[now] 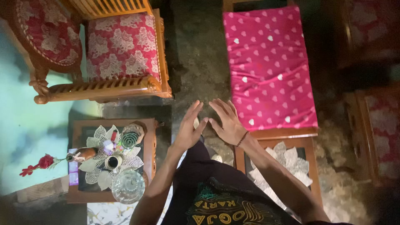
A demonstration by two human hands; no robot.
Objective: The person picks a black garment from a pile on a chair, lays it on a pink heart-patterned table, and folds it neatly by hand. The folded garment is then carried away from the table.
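Observation:
My left hand (189, 129) and my right hand (226, 121) are stretched out in front of me, side by side, fingers spread and thumbs almost touching. Neither holds anything. They hover above the dark stone floor (200, 62), between a small wooden side table (151, 146) on the left and a pink heart-patterned cushion (268, 66) on the right. A dark beaded bracelet (242, 138) circles my right wrist. My dark clothing fills the bottom of the view.
A wooden chair with red floral cushions (123, 48) stands at the back left. The side table holds a white doily (100, 171), a glass lid (128, 186), a small cup and a vase with a red flower (43, 162). Another doily-covered table (310, 166) sits under my right arm.

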